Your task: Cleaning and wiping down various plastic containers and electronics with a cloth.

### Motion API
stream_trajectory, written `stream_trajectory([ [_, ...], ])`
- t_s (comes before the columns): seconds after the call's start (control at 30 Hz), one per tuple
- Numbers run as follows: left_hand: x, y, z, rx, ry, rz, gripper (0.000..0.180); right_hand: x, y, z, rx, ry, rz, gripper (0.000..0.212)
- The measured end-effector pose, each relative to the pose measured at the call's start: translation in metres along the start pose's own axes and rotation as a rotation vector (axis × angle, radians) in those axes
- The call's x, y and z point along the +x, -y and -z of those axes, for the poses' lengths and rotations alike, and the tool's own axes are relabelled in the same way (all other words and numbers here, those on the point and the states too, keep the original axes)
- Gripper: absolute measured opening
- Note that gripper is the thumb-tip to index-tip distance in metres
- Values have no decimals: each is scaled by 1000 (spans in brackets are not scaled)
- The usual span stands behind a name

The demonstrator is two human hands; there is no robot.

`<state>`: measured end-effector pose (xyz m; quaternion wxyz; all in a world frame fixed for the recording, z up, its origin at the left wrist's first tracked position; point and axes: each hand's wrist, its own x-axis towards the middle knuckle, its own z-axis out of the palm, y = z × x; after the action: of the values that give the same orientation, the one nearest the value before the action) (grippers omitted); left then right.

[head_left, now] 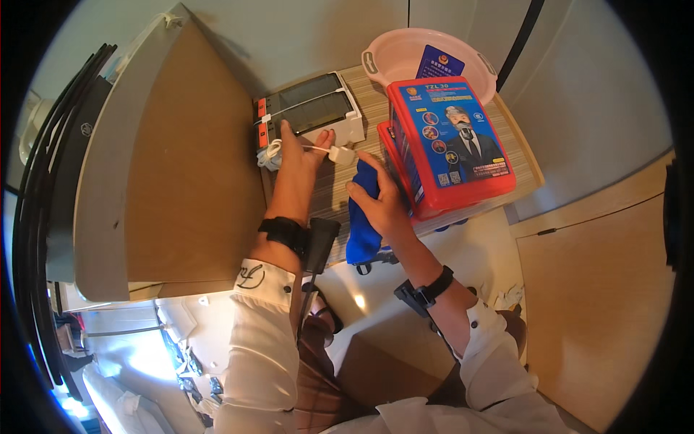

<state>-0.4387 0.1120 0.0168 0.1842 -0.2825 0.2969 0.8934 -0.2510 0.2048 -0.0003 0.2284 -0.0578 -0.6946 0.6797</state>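
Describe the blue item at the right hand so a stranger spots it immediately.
Find the wood-grain table and its big red box. Left of the box, the right hand holds the long blue item. Its blue is plain, unlike the box's printed label.

Location: furnished indoor room, domestic or lodging type; exact use cannot be determined.
Indicators: striped wood-grain tabletop [371, 105] against a pale wall [303, 36]; pink plastic basin [387, 54] and red case [473, 141] with a hooded-mask picture, both on that top; light wooden door panel [593, 289] at right; smooth pale floor [390, 315] below. Lower-left contents are too distorted to identify.
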Motion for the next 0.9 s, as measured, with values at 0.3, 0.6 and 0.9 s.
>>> stream_trajectory([
  [0.3, 41, -46, -15, 0, -30, 180, 62, 4, -3, -4, 97, 37, -156, 59],
  [0.6, 47, -35, -17, 56, 118, -76, 54, -26, 15, 11, 47, 76, -317, 60],
  [0.9, 19, -25, -31, 155, 468, -143, 46, -104, 38, 43, 59, 201, -383, 62],
])
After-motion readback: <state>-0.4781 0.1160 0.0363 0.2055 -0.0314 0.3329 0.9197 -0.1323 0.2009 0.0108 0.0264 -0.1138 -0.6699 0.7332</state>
